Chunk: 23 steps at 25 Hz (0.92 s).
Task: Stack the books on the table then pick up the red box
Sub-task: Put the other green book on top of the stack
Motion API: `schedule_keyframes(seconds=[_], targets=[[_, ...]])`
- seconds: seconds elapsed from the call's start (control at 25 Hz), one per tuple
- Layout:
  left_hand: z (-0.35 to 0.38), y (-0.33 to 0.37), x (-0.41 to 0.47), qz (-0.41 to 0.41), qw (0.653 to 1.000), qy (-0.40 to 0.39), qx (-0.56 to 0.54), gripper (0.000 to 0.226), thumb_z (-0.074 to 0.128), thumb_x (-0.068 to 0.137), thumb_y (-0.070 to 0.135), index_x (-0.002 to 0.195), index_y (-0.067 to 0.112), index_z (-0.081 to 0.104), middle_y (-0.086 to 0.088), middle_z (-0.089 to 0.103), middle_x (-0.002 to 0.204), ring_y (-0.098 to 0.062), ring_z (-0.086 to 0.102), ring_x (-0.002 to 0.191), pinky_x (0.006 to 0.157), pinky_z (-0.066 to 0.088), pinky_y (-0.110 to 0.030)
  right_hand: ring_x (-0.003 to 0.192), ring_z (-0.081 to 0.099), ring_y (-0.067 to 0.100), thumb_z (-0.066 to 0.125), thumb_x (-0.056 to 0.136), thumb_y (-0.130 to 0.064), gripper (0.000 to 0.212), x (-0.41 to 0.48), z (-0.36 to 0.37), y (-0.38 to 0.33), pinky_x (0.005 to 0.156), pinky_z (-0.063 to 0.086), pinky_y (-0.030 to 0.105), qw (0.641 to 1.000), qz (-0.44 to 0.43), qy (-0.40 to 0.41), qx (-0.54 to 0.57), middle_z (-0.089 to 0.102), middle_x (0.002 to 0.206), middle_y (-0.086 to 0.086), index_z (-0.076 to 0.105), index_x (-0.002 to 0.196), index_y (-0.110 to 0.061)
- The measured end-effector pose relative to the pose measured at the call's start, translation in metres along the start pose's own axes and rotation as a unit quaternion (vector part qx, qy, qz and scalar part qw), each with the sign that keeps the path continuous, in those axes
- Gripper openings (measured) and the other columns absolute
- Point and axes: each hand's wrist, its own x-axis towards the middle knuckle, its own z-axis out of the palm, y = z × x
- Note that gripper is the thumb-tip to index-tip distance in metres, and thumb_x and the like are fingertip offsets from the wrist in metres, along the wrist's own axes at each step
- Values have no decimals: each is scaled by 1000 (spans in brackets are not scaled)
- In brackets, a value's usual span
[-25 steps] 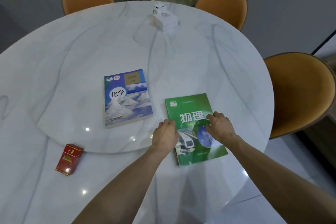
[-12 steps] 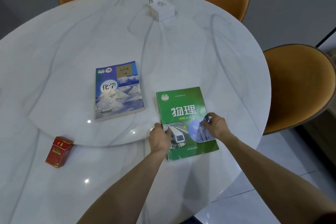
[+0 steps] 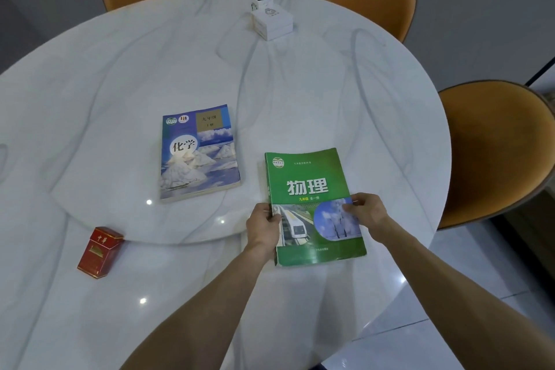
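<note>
L hand (image 3: 264, 227): fingers curled, pinching flat green paperback book (image 3: 309, 186) at left edge.
R hand (image 3: 368, 210): same, right edge.

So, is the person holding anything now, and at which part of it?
Yes, the green paperback textbook. The left hand grips its left spine edge and the right hand its right edge, both along the lower half.

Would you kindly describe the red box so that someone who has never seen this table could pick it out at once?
Start at the round white marble table and look to its near left part, left of the person's left hand. There a small red cardboard box with gold print lies alone, nearer than the blue chemistry book. It is the only red thing, far smaller than either book.
</note>
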Motion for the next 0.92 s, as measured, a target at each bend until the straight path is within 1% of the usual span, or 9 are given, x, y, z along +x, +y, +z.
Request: schedule_keyframes(seconds=[0.08,0.16,0.28,0.4,0.6,0.76,0.92], targets=[[-7,4,3,14,1000,-4,-2,21,53,92,2,114,2,56,-15,65,110,-21,55,86,84,45,-28,79,56,26,65,83,1,10,-5,-3,-3,72,49,36,999,-14,-23,23,61,77,12,63,77,-7],[-16,7,7,18,1000,-13,-14,23,54,92,3,115,2,55,-11,63,106,-20,55,87,84,46,-28,78,58,28,63,84,2,4,-12,-3,-12,68,51,34,997,-28,-41,63,62,79,14,64,87,0],[-34,13,15,25,999,-26,-37,24,56,92,5,115,3,56,-10,63,109,-19,57,91,83,48,-28,72,60,28,60,86,4,12,-21,-1,-34,66,52,32,992,-42,-55,101,63,78,13,62,98,5],[-55,18,26,44,997,-27,-59,22,56,92,4,114,2,58,-14,65,112,-21,59,92,85,50,-31,71,60,25,59,87,3,13,-27,9,-60,64,53,31,990,-54,-73,109,64,79,13,61,99,5],[-98,27,45,67,993,-17,-99,18,54,91,-1,108,-1,60,-19,67,110,-23,61,89,89,51,-37,72,61,25,56,89,2,17,-31,37,-102,64,52,30,986,-61,-110,111,63,83,14,60,104,8],[-136,28,65,70,990,1,-119,13,54,91,-2,99,6,60,-18,68,108,-28,64,93,94,53,-46,69,60,21,55,90,2,17,-31,70,-135,63,52,28,984,-75,-123,108,63,79,12,59,105,8],[-170,31,89,63,990,22,-122,20,57,91,3,111,3,59,-19,66,116,-33,64,104,95,52,-48,67,59,21,55,89,3,20,-24,105,-165,65,52,29,984,-87,-117,103,61,76,10,59,108,10]])
